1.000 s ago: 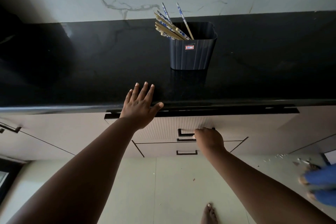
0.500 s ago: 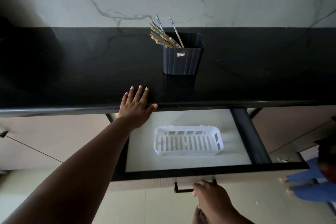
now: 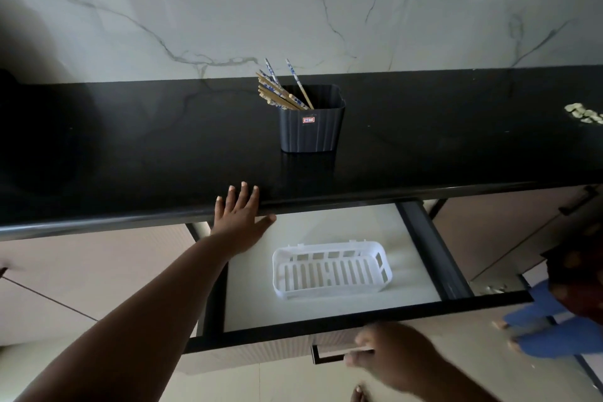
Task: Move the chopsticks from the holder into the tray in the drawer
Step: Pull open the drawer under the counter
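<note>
Bundle of wooden chopsticks with blue-patterned tops point(image 3: 283, 91) stands in dark ribbed plastic holder point(image 3: 310, 127) on glossy black counter point(image 3: 130, 147), leaning toward 10 o'clock. Holder sits at 12 o'clock from the pulled-out drawer with black frame point(image 3: 326, 323). White slotted plastic tray point(image 3: 331, 269) lies on the pale drawer floor, empty, well apart from the holder. Left hand point(image 3: 239, 217): grip wide, fingers straight, flat over the counter's front edge at 10 o'clock from tray. Right hand point(image 3: 393, 357): blurred, fingers at the black bar handle point(image 3: 328, 358) on the drawer front; grip state cannot be told. Marble-veined wall point(image 3: 293, 3) behind counter.
</note>
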Tool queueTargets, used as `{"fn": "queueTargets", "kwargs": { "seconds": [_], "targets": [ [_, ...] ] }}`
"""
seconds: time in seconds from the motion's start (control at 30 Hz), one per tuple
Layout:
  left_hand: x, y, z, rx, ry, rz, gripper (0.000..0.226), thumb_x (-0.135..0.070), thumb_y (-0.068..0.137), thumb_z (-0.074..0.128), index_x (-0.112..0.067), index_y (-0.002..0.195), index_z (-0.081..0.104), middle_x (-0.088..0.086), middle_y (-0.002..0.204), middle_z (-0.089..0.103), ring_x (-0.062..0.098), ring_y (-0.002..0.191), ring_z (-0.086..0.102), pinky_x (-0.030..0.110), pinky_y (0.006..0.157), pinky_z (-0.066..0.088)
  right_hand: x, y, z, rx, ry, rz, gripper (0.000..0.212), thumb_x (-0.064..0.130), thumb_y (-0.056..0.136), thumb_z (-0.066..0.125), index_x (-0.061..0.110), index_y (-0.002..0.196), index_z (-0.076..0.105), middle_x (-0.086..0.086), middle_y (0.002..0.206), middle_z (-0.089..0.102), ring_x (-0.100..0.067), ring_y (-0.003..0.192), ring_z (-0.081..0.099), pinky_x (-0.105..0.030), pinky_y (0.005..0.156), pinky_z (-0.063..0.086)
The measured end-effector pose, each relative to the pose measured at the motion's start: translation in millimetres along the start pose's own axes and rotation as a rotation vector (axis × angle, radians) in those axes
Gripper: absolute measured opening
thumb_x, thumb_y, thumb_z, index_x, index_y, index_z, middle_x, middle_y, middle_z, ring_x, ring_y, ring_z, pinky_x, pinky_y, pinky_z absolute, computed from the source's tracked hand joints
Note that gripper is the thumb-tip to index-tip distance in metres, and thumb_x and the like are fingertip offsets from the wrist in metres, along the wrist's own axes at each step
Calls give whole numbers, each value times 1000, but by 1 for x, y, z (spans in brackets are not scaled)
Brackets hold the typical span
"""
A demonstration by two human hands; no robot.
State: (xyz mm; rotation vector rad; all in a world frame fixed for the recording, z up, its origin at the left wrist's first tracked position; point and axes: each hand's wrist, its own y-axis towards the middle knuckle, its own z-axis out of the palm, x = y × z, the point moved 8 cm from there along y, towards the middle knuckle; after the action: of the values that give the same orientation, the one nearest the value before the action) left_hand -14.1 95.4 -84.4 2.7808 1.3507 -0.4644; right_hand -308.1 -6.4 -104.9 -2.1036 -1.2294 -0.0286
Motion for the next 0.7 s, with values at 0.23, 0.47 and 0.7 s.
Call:
{"fn": "queueTargets", "kwargs": {
  "seconds": [0.23, 0.47, 0.7],
  "targets": [
    [-31, -67, 41, -40, -588, -29, 49, -43, 94, 49, -24, 138, 42, 4, 149, 34, 20, 128, 43, 31, 103, 37, -65, 53, -109, -388, 459, 182, 19, 32, 92, 55, 20, 89, 68, 0, 88, 72, -20, 80, 67, -38, 77, 55],
    [-14, -71, 103, 356, -1388, -720, 87, -71, 88, 19, -10, 150, 20, 13, 158, 20, 34, 144, 22, 46, 116, 20, -100, 131, -59, -212, 401, 394, 49, 41, 97, 41, 9, 134, 44, -13, 127, 59, -31, 110, 57, -32, 82, 44],
    [-20, -66, 123, 396, -1343, -782, 98, -78, 83, 15, -6, 149, 23, 15, 155, 29, 33, 140, 32, 45, 117, 24, -114, 151, -51, -157, 632, 413, 44, 34, 99, 38, 10, 134, 49, -13, 123, 58, -30, 104, 57, -45, 92, 50]
  ]
}}
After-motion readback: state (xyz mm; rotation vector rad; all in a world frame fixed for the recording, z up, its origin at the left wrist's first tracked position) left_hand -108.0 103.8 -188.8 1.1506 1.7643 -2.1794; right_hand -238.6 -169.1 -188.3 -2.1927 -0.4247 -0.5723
